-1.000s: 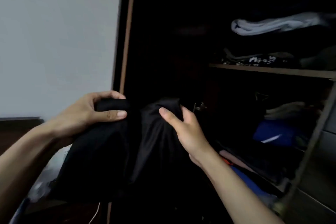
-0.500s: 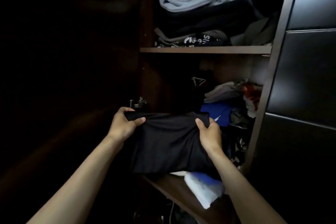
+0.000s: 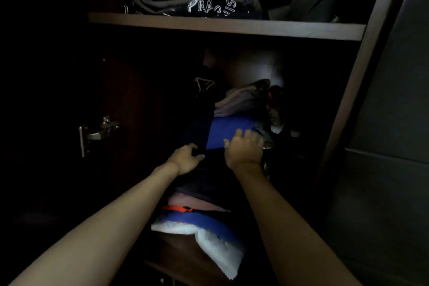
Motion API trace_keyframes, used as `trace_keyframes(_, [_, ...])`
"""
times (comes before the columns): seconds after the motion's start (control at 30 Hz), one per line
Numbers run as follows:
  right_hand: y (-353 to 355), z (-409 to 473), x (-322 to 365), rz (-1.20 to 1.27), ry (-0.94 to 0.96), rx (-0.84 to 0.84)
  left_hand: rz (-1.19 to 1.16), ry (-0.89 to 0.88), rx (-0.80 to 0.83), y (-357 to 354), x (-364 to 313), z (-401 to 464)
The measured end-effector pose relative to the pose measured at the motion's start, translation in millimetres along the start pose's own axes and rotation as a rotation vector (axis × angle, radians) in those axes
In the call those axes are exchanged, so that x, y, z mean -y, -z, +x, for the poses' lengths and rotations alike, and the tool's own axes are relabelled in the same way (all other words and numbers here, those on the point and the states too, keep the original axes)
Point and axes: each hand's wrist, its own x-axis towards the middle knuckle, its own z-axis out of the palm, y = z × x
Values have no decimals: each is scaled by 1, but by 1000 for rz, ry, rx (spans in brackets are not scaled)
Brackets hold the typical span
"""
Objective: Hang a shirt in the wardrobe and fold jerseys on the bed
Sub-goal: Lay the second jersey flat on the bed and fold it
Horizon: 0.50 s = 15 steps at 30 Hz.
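Two hands reach into the wardrobe. The left hand has its fingers curled on the edge of one black shirt lying folded on top of the pile on the lower shelf. The right hand lies on it, fingers loosely spread (a blue garment just behind). One upper shelf holds more clothes, one hinge at left

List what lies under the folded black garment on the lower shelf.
Under the black garment show pink cloth, an orange strip, blue fabric and white cloth. How far each runs beneath is covered.
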Motion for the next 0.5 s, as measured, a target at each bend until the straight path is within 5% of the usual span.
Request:
trace_keyframes(0.1, [-19,-23,3,131,175,68,123,-81,-68,-32,14,-11])
trace_keyframes(0.33, [-32,-48,-7,-60,217,368,229,-35,-4,-28,17,-46])
trace_keyframes(0.5, [-9,-92,26,157,526,192,120,46,-311,-10,29,-120])
